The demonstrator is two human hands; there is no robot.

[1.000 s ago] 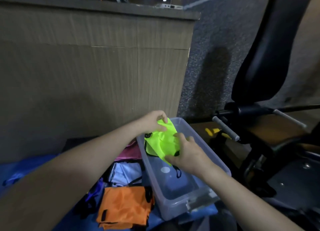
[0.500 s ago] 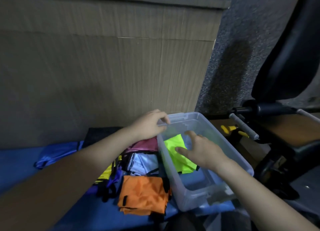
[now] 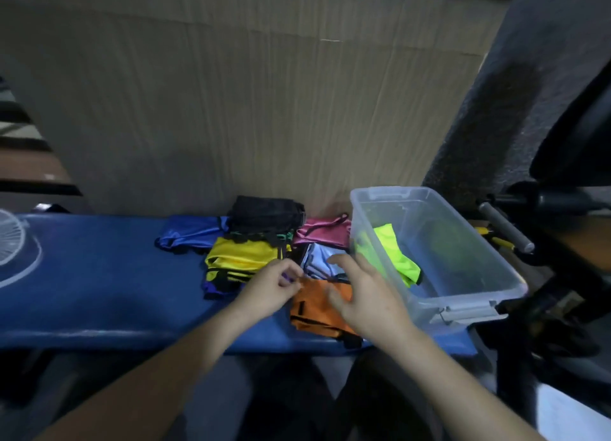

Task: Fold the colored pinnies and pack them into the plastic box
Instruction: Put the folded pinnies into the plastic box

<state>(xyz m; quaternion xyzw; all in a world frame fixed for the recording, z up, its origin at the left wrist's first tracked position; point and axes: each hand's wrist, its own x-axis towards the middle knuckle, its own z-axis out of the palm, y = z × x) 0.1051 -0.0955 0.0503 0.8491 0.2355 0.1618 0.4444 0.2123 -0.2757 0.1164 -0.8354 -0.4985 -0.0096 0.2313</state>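
With one neon-green pinny [image 3: 395,257] lying in the clear plastic box [image 3: 439,303], both hands are hovering over the folded orange pinny [image 3: 314,311]; left hand [image 3: 269,287] loosely curled, right hand [image 3: 365,295] spread, neither grasping; next likely gripping it.

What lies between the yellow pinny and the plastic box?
In the head view, a pale blue-white pinny lies between the yellow pinny and the box.

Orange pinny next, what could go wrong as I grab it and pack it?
The orange pinny lies at the blue bench's front edge, so a careless tug could drop it. The neon green pinny sits loosely in the plastic box; stacking on it may unfold it.
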